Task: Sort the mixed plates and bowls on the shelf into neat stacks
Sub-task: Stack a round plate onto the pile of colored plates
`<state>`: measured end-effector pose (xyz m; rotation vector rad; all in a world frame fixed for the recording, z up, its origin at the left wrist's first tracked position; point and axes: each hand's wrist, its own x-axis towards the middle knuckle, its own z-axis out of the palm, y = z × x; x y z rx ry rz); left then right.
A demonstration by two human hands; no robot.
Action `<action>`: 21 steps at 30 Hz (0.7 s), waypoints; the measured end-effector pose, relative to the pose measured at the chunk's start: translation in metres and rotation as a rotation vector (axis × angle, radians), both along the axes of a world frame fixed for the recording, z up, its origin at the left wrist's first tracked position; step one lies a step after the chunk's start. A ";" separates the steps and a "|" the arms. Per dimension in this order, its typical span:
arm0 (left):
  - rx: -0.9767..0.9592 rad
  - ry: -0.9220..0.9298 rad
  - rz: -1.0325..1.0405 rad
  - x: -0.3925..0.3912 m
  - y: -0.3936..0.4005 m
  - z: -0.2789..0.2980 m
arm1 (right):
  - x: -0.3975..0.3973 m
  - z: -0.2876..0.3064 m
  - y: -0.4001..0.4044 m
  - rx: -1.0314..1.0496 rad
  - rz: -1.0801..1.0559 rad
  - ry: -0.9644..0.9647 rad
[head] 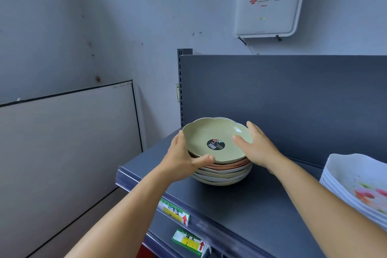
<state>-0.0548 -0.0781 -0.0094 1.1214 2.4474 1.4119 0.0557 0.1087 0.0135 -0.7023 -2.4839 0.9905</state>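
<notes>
A stack of several scalloped bowls in cream, pink and green stands near the left end of the dark grey shelf. The top one is a pale green bowl with a round black sticker in its middle. My left hand grips the stack's left side, thumb curled over the green bowl's front rim. My right hand holds the green bowl's right rim, thumb inside and fingers behind it.
A stack of white plates with a flower print sits at the shelf's right edge. The shelf's dark back panel rises behind the bowls. Price tags hang on the front edge. A white router box is on the wall.
</notes>
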 end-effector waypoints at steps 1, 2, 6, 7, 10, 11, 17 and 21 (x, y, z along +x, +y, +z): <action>-0.002 -0.003 -0.002 -0.001 0.000 0.000 | -0.003 0.001 0.002 -0.010 0.019 -0.017; -0.005 -0.013 0.000 -0.002 0.000 0.000 | -0.005 0.002 0.002 -0.015 0.028 -0.031; -0.042 -0.023 -0.014 -0.006 -0.004 0.005 | -0.004 0.000 0.002 0.047 -0.014 -0.053; -0.059 -0.030 -0.021 -0.009 -0.006 0.008 | -0.002 -0.001 0.000 0.070 -0.022 -0.065; -0.118 -0.058 -0.082 -0.016 -0.014 0.016 | 0.005 -0.002 -0.006 0.134 -0.041 -0.093; -0.133 -0.059 -0.099 -0.018 -0.016 0.018 | 0.007 -0.002 -0.008 0.144 -0.041 -0.093; -0.149 -0.078 -0.117 -0.017 -0.018 0.020 | 0.017 -0.001 -0.018 0.063 -0.005 -0.062; -0.154 -0.063 -0.105 -0.008 -0.019 0.021 | 0.027 -0.002 -0.024 -0.050 0.069 0.004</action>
